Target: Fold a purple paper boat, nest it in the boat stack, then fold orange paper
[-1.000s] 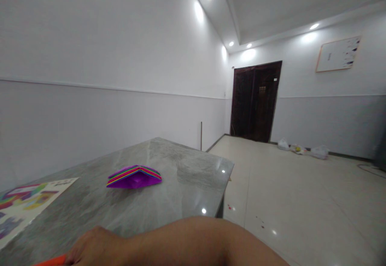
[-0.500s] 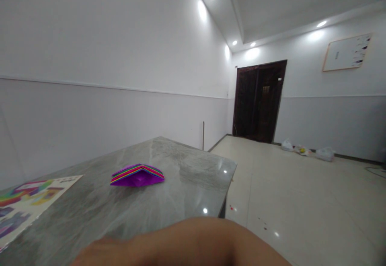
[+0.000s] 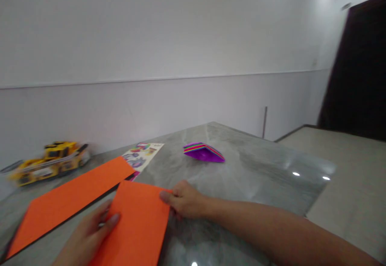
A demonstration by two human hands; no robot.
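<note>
An orange sheet of paper point(image 3: 137, 221) is held between my two hands above the grey table. My left hand point(image 3: 93, 227) grips its left edge, thumb lying on top and fingers underneath. At the upper right corner my right hand point(image 3: 181, 199) pinches the sheet. Just beyond, a larger orange sheet point(image 3: 75, 193) lies flat on the table, with a dark edge showing along its near side. A folded stack of coloured paper point(image 3: 203, 152), purple in front with rainbow layers, rests farther back on the table.
A printed sheet with colourful pictures point(image 3: 146, 155) lies behind the orange paper. At the far left, a clear container with yellow toy vehicles point(image 3: 54, 163) stands near the wall. The grey marble-patterned table point(image 3: 247, 181) ends at the right, above a pale floor.
My view has swung left, bringing the orange sheets and toy container into sight. Earlier only a forearm crossed the bottom; now both hands show, holding an orange sheet.
</note>
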